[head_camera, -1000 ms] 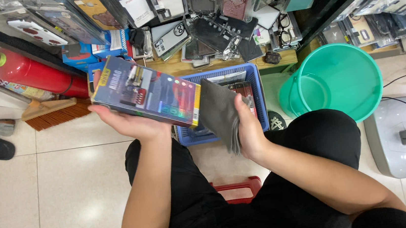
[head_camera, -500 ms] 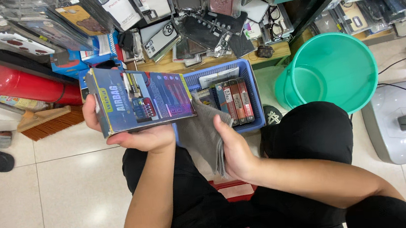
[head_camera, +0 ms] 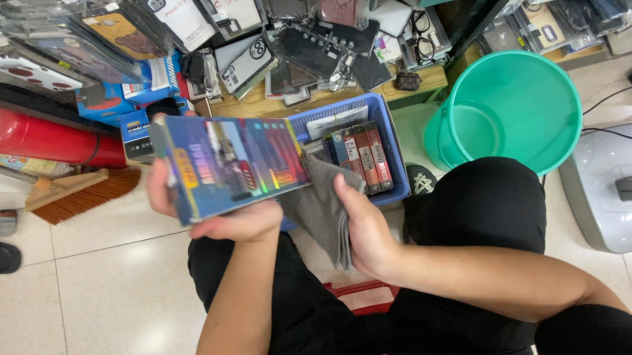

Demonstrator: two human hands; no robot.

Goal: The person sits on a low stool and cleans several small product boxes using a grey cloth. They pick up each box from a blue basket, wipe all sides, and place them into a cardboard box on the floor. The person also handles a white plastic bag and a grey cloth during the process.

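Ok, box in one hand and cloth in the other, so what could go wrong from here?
1. The left hand holds the box only along its lower edge and far corner, tilted; wiping pressure could lever it loose, and it would probably land on the tiles.
2. The cloth in the right hand hangs beside the blue basket; a wide swipe might snag the small packs standing in it.

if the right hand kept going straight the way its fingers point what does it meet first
The right hand, holding a grey cloth, points up-left, so it would probably first meet the colourful box in the left hand; depth is unclear.
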